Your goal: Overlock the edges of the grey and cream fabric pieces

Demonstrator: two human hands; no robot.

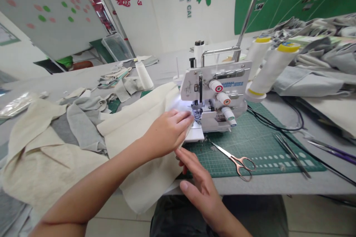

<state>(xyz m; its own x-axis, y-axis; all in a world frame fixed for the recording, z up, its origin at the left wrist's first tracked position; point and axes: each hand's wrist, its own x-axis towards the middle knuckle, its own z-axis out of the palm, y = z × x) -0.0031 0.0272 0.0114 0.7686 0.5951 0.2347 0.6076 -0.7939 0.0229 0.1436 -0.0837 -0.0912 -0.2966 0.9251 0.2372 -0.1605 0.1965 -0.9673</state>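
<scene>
A large piece of cream fabric lies across the table up to the needle area of a white overlock sewing machine, and its lower part hangs over the front edge. My left hand rests flat on this fabric, fingertips close to the presser foot, which the machine's lamp lights up. Just below it, my right hand touches the fabric's right edge with its outstretched fingers, while the thumb stays apart. Part of the fabric edge is hidden beneath both hands.
Copper-handled scissors and metal tweezers lie on a green cutting mat. Thread cones stand behind the machine. Black cables run rightward. Cream and grey fabric pieces are heaped at left, more grey cloth at right.
</scene>
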